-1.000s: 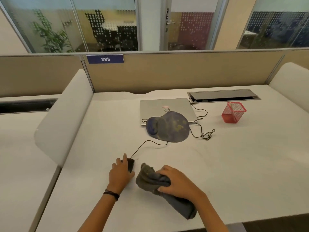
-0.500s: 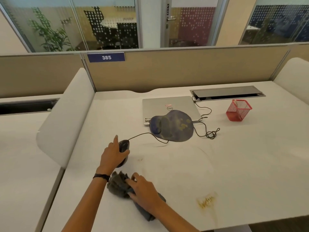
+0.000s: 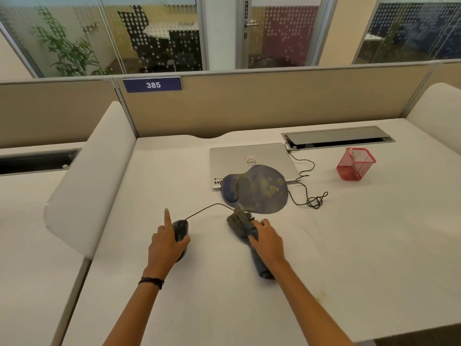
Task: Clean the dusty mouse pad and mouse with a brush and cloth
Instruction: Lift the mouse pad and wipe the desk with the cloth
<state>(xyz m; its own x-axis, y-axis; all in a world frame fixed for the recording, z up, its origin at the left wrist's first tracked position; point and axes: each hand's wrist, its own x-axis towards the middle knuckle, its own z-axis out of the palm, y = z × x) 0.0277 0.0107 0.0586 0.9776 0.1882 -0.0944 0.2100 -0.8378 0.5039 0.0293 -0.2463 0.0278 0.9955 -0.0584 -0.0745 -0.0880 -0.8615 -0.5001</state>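
Note:
My left hand grips the dark wired mouse on the white desk, index finger raised. My right hand presses a crumpled grey cloth flat on the desk, just in front of the mouse pad. The blue mouse pad, with a wrist rest and yellowish dust stains, lies partly on a closed silver laptop. The mouse cable runs from the mouse toward the pad. No brush is visible.
A red mesh pen holder stands at the right back. A cable tangle lies right of the pad, leading to a desk cable hatch. White side dividers and a beige partition bound the desk.
My right hand has swept the cloth from the near left, beside the mouse, forward and right to the pad's front edge. The left hand keeps hold of the mouse.

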